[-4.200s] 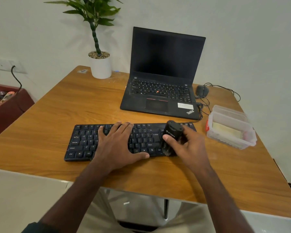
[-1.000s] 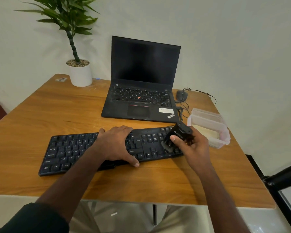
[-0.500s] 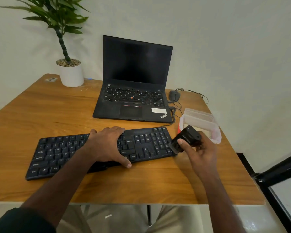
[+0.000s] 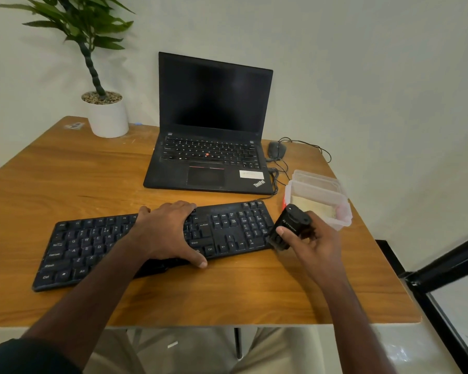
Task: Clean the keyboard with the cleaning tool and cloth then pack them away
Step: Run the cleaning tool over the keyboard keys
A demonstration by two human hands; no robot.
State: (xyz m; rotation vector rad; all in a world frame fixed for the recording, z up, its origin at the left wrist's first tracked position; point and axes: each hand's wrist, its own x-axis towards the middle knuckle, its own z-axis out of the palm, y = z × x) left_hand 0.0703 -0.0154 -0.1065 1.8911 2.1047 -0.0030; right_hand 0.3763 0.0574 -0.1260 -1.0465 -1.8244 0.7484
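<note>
office desk | laptop [image 4: 211, 136] + ext keyboard [image 4: 227, 230] | potted plant [image 4: 103, 109]

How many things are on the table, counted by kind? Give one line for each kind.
Keyboard: 1
Laptop: 1
Mouse: 1
Potted plant: 1
Plastic container: 1
Cleaning tool, held in right hand: 1
Total: 6

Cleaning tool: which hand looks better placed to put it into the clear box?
Probably the right hand: it grips the cleaning tool beside the clear box. The left hand rests on the keyboard.
</note>
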